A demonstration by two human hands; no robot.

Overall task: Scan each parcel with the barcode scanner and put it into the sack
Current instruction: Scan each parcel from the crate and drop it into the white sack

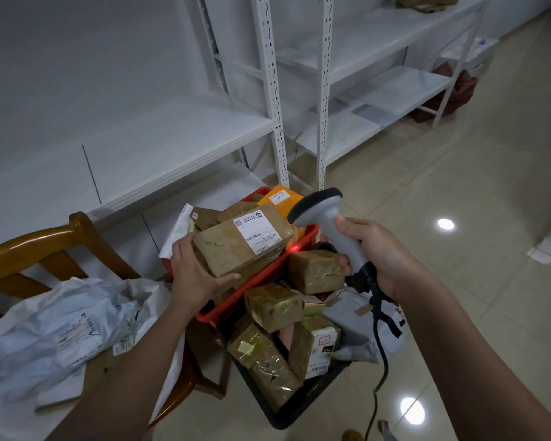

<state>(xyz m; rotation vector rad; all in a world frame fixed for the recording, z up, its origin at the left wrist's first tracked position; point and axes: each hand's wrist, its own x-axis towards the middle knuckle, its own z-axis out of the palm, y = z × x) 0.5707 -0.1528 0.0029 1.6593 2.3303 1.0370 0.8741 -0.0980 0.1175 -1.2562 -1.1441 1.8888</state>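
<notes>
The left hand grips a brown cardboard parcel, wrapped in glossy clear tape, with fingers curled round its near end. A white shipping label with black barcodes lies on its top face; the print is too small to read. The right hand wraps its fingers round the handle of a grey plastic barcode scanner, whose dark rounded head points at the parcel. A red light spot glows just below the parcel's far edge. The parcel is held over a red plastic crate heaped with more taped boxes. A black bin below holds others. Crumpled white plastic mailers lie on a wooden chair at the left.
</notes>
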